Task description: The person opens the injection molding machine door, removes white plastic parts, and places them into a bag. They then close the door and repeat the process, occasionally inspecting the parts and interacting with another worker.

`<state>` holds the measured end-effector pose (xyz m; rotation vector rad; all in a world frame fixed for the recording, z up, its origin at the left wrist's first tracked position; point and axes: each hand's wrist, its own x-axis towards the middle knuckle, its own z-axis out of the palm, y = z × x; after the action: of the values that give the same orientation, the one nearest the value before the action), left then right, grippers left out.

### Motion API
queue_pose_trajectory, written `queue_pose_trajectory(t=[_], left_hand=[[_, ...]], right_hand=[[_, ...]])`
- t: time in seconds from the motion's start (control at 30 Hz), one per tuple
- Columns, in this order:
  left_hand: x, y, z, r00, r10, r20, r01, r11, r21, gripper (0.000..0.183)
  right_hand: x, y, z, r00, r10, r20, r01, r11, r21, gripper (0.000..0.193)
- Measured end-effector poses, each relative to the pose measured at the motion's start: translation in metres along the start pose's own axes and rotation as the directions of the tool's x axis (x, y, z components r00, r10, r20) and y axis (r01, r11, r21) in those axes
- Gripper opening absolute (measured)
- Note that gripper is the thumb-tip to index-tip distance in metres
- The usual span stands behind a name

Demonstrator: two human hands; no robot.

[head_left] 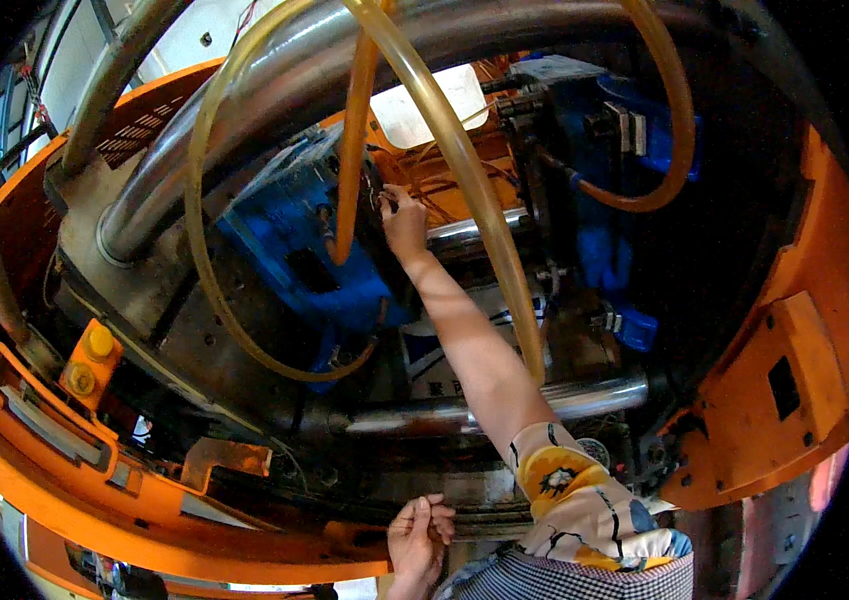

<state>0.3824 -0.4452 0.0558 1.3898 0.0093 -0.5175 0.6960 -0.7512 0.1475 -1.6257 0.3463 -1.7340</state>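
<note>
My right arm reaches far into a machine, between two blue mould halves. At the inner face of the left blue mould half, my right hand has its fingers bent and pinched together. Whatever is between those fingertips is too small to make out. Low in the view, my left hand hovers by the end of an orange machine edge; its fingers are loosely bent and partly apart, with nothing seen in them. The right blue mould half stands across the gap, largely in shadow.
Yellowish hoses loop across the space, one passing in front near my right forearm. A thick steel bar crosses above and a thinner one runs below my arm. An orange guard stands at right, and a yellow button box at left.
</note>
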Motion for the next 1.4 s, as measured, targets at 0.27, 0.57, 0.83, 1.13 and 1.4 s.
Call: queue_pose_trajectory(t=[0.27, 0.57, 0.83, 1.13, 1.4], left_hand=[[0.0, 0.001, -0.002, 1.0, 0.01, -0.01, -0.01, 1.0, -0.023, 0.029], [-0.001, 0.006, 0.0, 1.0, 0.02, -0.015, -0.02, 1.0, -0.004, 0.028], [0.001, 0.004, 0.003, 1.0, 0.02, 0.005, -0.02, 1.0, 0.001, 0.029], [-0.002, 0.003, 0.002, 1.0, 0.004, 0.029, -0.003, 0.999, -0.04, 0.026], [-0.014, 0.001, -0.004, 0.996, 0.09, 0.002, -0.089, 0.996, -0.017, 0.023]], right_hand=[[0.032, -0.007, 0.018, 0.985, -0.151, -0.081, 0.156, 0.987, 0.049, 0.018], [0.033, -0.002, 0.019, 0.947, -0.319, 0.02, 0.317, 0.928, -0.194, 0.014], [0.028, -0.007, 0.017, 0.919, -0.388, 0.071, 0.39, 0.872, -0.295, 0.039], [0.025, -0.017, 0.001, 0.983, -0.115, 0.145, 0.099, 0.989, 0.111, 0.078], [0.02, -0.022, 0.002, 0.932, -0.006, 0.363, 0.039, 0.996, -0.083, 0.074]])
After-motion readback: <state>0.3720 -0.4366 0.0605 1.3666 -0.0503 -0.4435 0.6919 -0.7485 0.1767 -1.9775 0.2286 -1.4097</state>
